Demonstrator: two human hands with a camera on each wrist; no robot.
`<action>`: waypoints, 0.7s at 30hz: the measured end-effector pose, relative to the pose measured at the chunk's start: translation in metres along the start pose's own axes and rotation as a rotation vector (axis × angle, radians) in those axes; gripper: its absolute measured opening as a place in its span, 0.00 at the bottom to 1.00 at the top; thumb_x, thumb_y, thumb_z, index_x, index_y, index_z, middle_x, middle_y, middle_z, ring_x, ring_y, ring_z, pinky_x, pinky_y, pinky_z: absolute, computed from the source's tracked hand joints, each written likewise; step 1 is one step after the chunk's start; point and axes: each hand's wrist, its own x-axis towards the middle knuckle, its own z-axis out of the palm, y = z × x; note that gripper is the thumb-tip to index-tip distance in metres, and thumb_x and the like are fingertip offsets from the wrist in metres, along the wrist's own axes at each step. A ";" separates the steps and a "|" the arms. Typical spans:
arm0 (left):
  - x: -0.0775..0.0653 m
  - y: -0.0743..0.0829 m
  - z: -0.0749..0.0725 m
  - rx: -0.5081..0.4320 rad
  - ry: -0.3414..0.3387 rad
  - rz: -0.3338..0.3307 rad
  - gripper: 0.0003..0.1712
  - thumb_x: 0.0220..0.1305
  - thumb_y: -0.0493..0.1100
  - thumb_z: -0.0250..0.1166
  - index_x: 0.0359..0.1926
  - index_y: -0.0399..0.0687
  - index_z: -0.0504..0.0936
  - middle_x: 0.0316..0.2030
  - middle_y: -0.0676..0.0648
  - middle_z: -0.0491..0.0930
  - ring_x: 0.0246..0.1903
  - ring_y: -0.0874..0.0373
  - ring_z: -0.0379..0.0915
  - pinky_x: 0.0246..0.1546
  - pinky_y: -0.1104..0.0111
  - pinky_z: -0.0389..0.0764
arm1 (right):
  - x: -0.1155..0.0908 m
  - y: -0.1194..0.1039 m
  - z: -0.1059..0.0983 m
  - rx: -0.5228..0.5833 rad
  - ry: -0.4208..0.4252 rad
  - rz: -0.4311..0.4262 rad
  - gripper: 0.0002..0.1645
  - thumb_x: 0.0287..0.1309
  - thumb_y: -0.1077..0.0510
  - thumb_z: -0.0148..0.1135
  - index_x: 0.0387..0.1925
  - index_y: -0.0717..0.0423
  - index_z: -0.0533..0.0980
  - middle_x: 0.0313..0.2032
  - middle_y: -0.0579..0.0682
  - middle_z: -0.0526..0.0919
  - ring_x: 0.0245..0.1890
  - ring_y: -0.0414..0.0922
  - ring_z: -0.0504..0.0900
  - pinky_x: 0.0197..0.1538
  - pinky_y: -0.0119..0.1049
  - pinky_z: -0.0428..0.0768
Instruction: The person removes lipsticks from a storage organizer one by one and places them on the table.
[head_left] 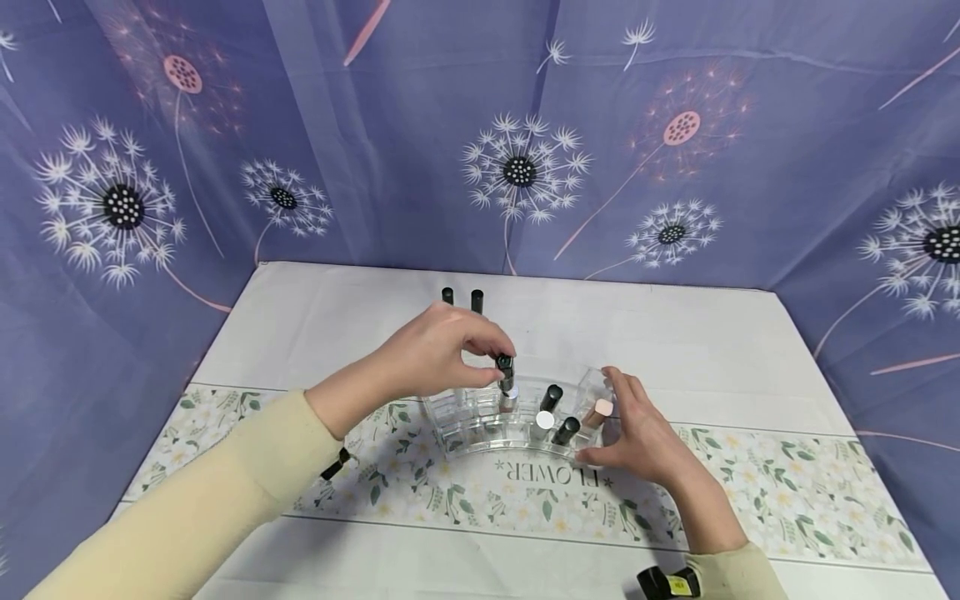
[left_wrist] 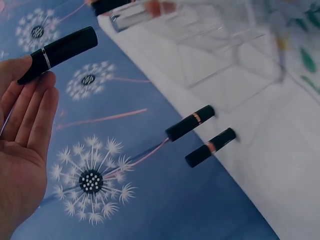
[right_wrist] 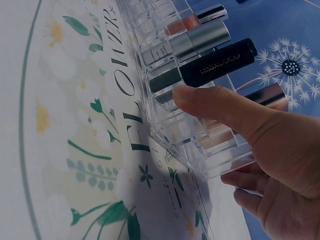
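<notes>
My left hand (head_left: 438,350) pinches a black lipstick tube (left_wrist: 65,52) with a thin silver band between thumb and fingers. It hangs over the middle of a clear acrylic lipstick organizer (head_left: 465,437), overlapping a silver-capped tube (head_left: 509,400) there in the head view. My right hand (head_left: 637,429) grips the organizer's right end, thumb at the front and fingers behind. Near that thumb, a black lettered tube (right_wrist: 220,62), a silver tube (right_wrist: 200,42) and a rose-gold capped tube (head_left: 600,412) stand in the slots. Another black tube (head_left: 552,397) stands in the back row.
Behind the organizer, two black lipstick tubes (left_wrist: 190,122) (left_wrist: 210,147) stand upright on the white tabletop (head_left: 337,325). A floral band with the word FLOWER (head_left: 551,475) crosses the table in front. A purple dandelion curtain (head_left: 420,125) hangs round the back and sides.
</notes>
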 end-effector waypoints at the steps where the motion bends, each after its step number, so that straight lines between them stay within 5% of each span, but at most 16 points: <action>1: 0.003 -0.001 -0.001 -0.006 0.008 0.000 0.12 0.66 0.40 0.75 0.50 0.49 0.92 0.48 0.53 0.91 0.45 0.59 0.89 0.50 0.70 0.87 | 0.000 0.000 0.000 0.000 0.001 0.001 0.79 0.39 0.42 0.90 0.82 0.62 0.50 0.73 0.70 0.62 0.64 0.72 0.76 0.63 0.70 0.78; 8: 0.020 -0.013 -0.003 -0.041 0.055 -0.004 0.11 0.66 0.39 0.76 0.49 0.48 0.92 0.47 0.52 0.91 0.45 0.57 0.89 0.50 0.70 0.87 | 0.000 -0.001 -0.001 0.008 -0.003 0.006 0.80 0.39 0.41 0.90 0.82 0.61 0.50 0.73 0.70 0.62 0.64 0.72 0.76 0.63 0.70 0.78; 21: 0.050 -0.044 0.009 0.049 0.060 -0.071 0.12 0.67 0.39 0.76 0.50 0.49 0.92 0.47 0.52 0.92 0.46 0.56 0.89 0.50 0.67 0.87 | -0.001 0.000 -0.001 0.005 0.000 0.008 0.80 0.38 0.41 0.91 0.82 0.61 0.50 0.73 0.69 0.62 0.66 0.72 0.75 0.63 0.70 0.78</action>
